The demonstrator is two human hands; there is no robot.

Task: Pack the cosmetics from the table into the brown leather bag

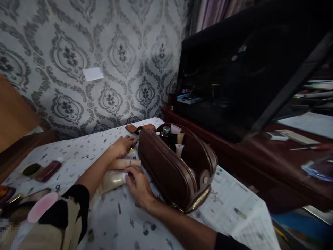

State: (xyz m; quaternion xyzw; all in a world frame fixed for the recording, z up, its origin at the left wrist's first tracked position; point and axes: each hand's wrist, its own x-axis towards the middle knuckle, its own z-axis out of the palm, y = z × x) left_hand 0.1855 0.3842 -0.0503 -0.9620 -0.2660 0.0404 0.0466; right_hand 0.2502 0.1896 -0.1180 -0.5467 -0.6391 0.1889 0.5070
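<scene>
A brown zip-top toiletry bag [162, 170] stands unzipped on the patterned cloth. Inside it are a green-capped bottle [165, 131] and several tubes, one of them white [179, 150]. My left hand [122, 146] is at the bag's far left side, its fingers curled over a small yellowish item [131, 150] that I cannot make out. Nearer to me, my right hand [139, 185] pinches the white cap end of a beige tube [111, 183] lying on the cloth. Beside that tube lies a second, peach-coloured tube [125, 164], under my left forearm.
Left on the cloth lie a dark red bottle [49, 171], a dark round-topped jar [31, 169] and a pink round item [43, 207]. A black television [234, 76] stands on the reddish-brown cabinet [208, 133] at right. The bag's brown strap [140, 128] extends behind it.
</scene>
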